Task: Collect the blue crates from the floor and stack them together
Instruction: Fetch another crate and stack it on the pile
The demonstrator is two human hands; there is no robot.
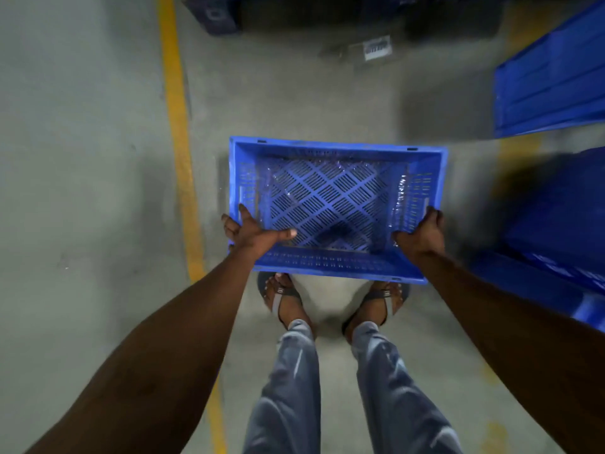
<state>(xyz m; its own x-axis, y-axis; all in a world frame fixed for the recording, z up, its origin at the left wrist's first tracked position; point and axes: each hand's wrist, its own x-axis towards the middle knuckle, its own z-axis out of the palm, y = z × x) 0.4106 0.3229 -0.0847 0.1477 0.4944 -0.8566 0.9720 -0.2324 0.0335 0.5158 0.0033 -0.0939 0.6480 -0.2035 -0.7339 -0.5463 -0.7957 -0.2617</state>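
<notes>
A blue plastic crate (337,208) is held open side up in front of the person, above the grey concrete floor (82,158) and over their sandalled feet (284,299). Its long axis runs left to right across the view, with the short ends at the hands and one long wall nearest the body. The crate is rectangular with a thick flat rim; its base is a perforated lattice of diamond panels filled with fine slots, and its side walls carry rows of small slotted vents. A clear, crinkled film seems to lie along the inner walls, catching the light. The left hand (252,234) grips the near left corner, thumb reaching inside over the base and fingers wrapped round the outside of the rim. The right hand (425,231) grasps the right end wall, thumb inside and fingers curled over the edge. A yellow painted line (178,136) runs along the floor to the left of the crate. On the right, more blue crates (553,77) stand with ribbed, solid-looking walls, blurred. A white label (377,47) lies on the floor farther ahead.
</notes>
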